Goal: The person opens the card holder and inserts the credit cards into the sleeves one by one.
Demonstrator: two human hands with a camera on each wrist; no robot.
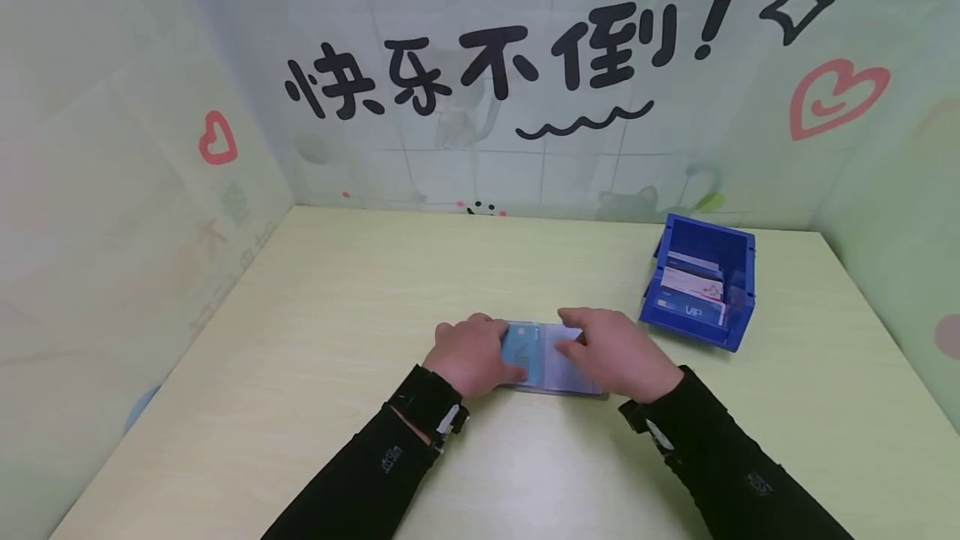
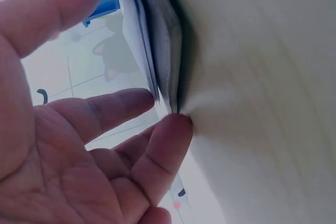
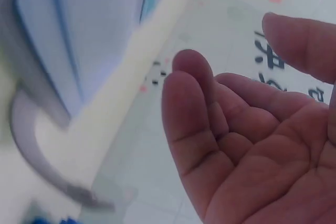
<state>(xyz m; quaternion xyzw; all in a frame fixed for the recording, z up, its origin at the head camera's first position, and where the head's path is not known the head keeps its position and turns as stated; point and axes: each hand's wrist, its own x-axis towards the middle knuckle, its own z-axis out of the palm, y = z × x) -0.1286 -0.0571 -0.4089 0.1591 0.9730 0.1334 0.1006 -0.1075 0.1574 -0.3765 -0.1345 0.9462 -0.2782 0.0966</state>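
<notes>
An opened card holder with clear sleeves lies on the table, a light-blue card in its left page. My left hand holds the holder's left side, thumb over the page. In the left wrist view, the fingertips touch the corner of its stacked leaves. My right hand is over the right page, partly hiding it. In the right wrist view its fingers are loosely bent, apart from the pages, with nothing between them. A grey strap extends from the holder there.
A blue bin stands at the back right of the table, beyond my right hand. It holds several cards, including a dark-blue VIP card. Printed wall panels border the table at the back and both sides.
</notes>
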